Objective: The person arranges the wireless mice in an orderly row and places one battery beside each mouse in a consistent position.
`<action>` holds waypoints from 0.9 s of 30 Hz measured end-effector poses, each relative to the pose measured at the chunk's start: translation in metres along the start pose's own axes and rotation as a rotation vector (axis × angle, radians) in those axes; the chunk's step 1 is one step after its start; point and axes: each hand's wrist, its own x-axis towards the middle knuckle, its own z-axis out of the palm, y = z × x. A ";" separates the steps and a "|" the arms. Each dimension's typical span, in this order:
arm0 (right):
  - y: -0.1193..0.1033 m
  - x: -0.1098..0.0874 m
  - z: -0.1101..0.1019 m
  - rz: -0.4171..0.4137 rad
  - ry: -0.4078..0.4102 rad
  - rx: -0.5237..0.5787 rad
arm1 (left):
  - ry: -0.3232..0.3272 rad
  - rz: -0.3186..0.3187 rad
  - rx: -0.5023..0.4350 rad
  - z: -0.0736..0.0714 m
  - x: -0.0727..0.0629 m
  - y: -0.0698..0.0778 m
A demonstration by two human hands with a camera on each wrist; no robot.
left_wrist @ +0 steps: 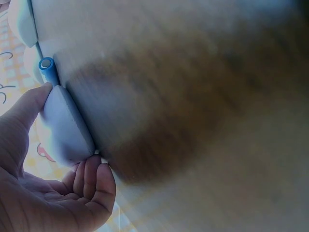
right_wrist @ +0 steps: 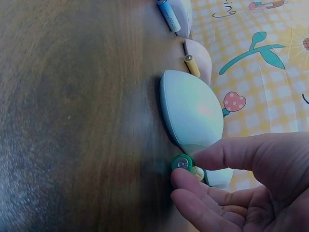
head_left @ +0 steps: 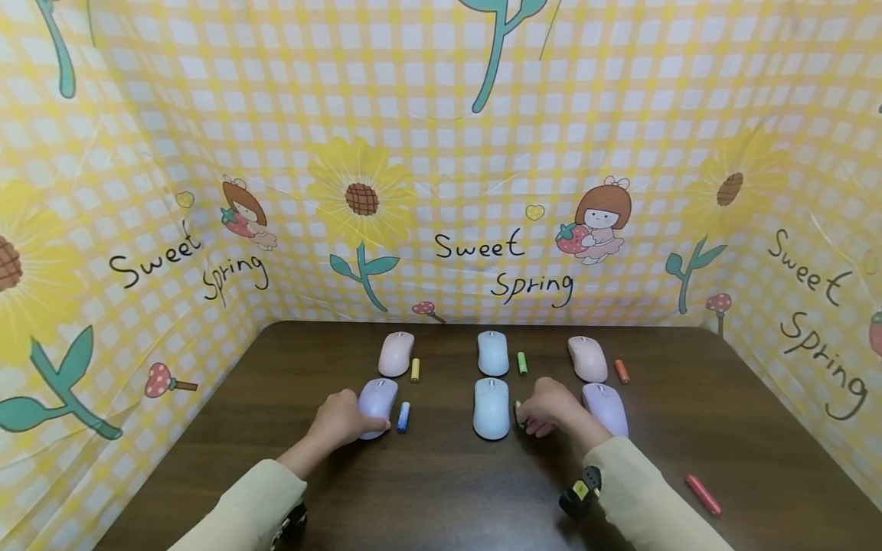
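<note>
At the front left, my left hand [head_left: 338, 421] grips a purple computer mouse [head_left: 377, 398] by its sides, thumb on the right and fingers on the left. A blue battery [head_left: 403, 418] lies just right of that mouse, close to the thumb. My right hand [head_left: 551, 405] pinches a green battery [right_wrist: 182, 163] between thumb and fingertips, right beside the front light-blue mouse [head_left: 491, 409]. In the head view the fingers cover part of this battery. A second purple mouse [head_left: 606, 409] is partly hidden behind the right wrist.
The back row holds a pink mouse [head_left: 396, 354] with a yellow battery [head_left: 416, 370], a light-blue mouse [head_left: 492, 353] with a green battery [head_left: 521, 363], and another pink mouse [head_left: 588, 360] with an orange battery [head_left: 622, 371]. A red battery [head_left: 703, 493] lies front right. Checked cloth surrounds the table.
</note>
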 end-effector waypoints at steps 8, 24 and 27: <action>-0.002 0.002 0.003 -0.021 0.001 -0.032 | -0.002 -0.005 0.001 0.000 0.000 0.000; -0.006 0.002 0.004 0.003 -0.009 -0.063 | 0.001 -0.007 0.002 -0.001 -0.001 0.001; -0.006 0.002 0.004 0.006 -0.012 -0.064 | 0.000 -0.009 0.005 0.000 0.000 0.000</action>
